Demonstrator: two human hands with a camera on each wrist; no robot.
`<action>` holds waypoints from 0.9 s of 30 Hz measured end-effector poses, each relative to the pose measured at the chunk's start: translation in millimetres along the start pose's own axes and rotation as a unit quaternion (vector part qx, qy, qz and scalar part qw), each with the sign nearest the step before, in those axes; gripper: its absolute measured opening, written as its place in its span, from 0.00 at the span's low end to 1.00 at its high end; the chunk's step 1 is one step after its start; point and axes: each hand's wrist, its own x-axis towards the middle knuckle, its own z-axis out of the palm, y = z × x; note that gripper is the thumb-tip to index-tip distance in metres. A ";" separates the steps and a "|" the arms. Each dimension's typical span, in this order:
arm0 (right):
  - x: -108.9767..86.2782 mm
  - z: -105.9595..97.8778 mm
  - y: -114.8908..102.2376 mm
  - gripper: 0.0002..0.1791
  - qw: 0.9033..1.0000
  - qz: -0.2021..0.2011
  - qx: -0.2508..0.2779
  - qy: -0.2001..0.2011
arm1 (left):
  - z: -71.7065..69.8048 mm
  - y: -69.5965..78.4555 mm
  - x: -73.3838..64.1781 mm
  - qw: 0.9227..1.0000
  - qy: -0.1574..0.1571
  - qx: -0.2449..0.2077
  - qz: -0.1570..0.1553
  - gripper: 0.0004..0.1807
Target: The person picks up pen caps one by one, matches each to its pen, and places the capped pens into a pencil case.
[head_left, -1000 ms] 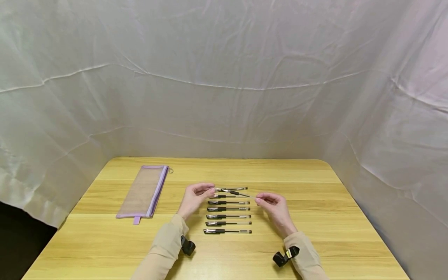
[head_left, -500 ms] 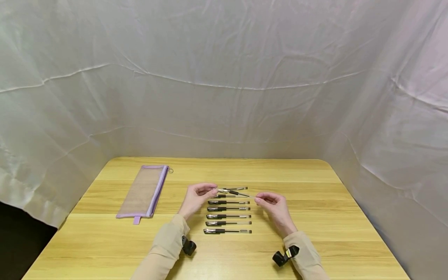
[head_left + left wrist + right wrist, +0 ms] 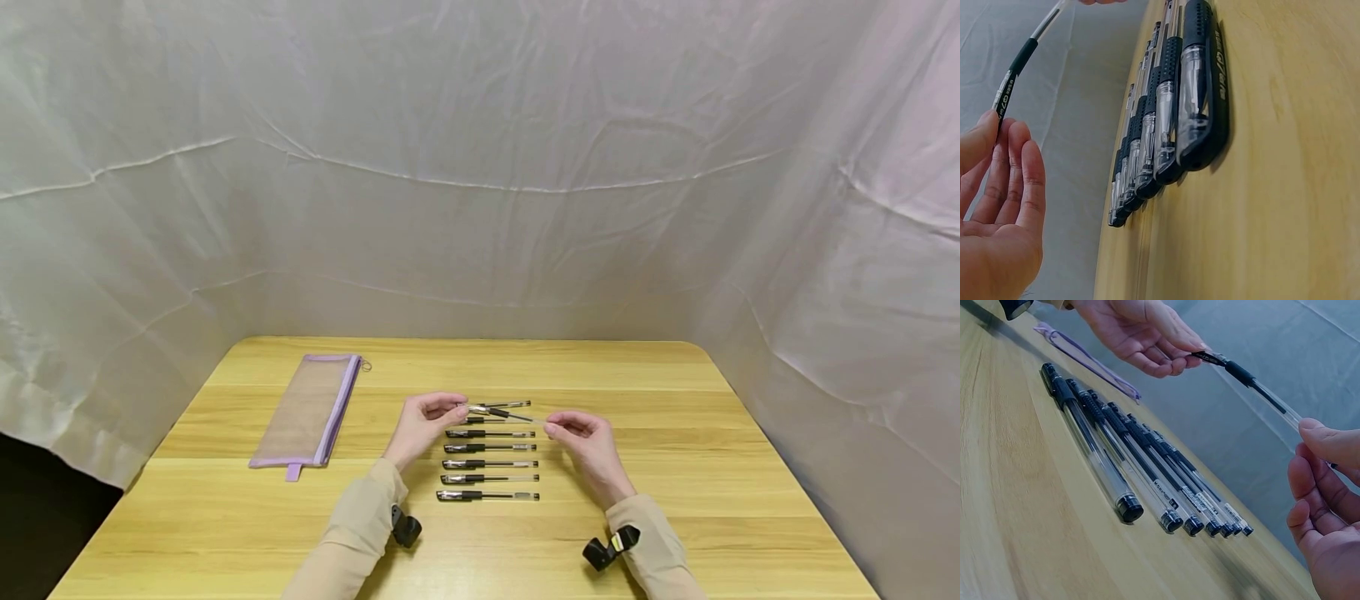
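Observation:
A gel pen with a clear barrel and black grip (image 3: 1238, 373) is held above the table, slanting between the two hands. My left hand (image 3: 420, 425) pinches its capped end between thumb and fingers, and the remaining fingers are loosely bent. At the other end, the thumb and fingers of my right hand (image 3: 592, 450) pinch the clear barrel; those fingertips cover the pen's tail in the head view. Beneath and nearer the body lies a row of similar pens (image 3: 468, 464), parallel, caps to the left. The farthest pen (image 3: 517, 404) is partly behind the held one.
A purple-edged mesh zip pouch (image 3: 307, 412) lies flat at the left of the wooden table (image 3: 675, 467), with a small ring (image 3: 366, 366) at its far corner. Pale cloth (image 3: 480, 233) hangs around the table's back and sides. Each wrist wears a black camera.
My left hand has shifted slightly to the right at the pen's capped end. The right hand stays almost in place, and the row of pens and the pouch have not moved.

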 end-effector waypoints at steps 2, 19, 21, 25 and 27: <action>0.3 0.2 0.1 0.11 1.000 -0.004 -0.003 -0.001 | 0.4 -0.2 0.1 1.000 0.000 0.000 0.000 0.18; 1.9 -2.9 -0.3 0.15 1.000 0.002 -0.017 0.012 | -0.4 -4.4 1.4 0.999 0.044 -0.012 -0.016 0.18; 2.4 -3.4 -0.1 0.16 1.000 0.004 -0.017 0.012 | -0.4 -3.6 1.2 0.999 0.040 -0.013 -0.016 0.18; 2.4 -3.0 -0.1 0.14 1.000 0.005 -0.021 0.013 | 0.4 -0.9 0.1 1.000 0.023 -0.015 -0.014 0.19; 2.1 -2.4 -0.2 0.12 1.000 0.005 -0.021 0.012 | 1.2 0.3 -0.4 1.000 0.016 -0.012 -0.010 0.19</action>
